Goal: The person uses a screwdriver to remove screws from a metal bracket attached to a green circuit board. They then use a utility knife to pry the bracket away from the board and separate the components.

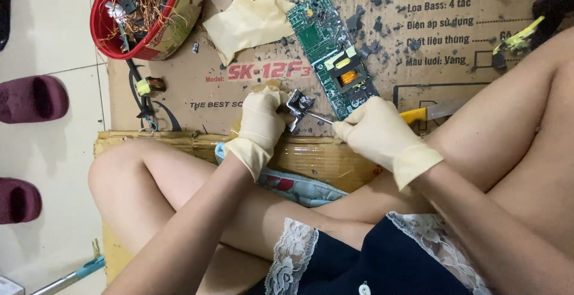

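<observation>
While both hands work at the cardboard sheet's near edge, the small metal part sits between them: silvery, angular, bent tabs. Green circuit board with yellow-wrapped transformer lies just behind it. Red bowl at far left holds tangled copper wire and scrap bits. Left hand, gloved, fingers closed pinching the part. Right hand, gloved, fisted around a thin metal tool whose tip touches the part.

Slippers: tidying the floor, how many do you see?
2, both maroon, on the tile floor at the left edge: one slipper higher up, the other slipper below it, partly cut off.
</observation>
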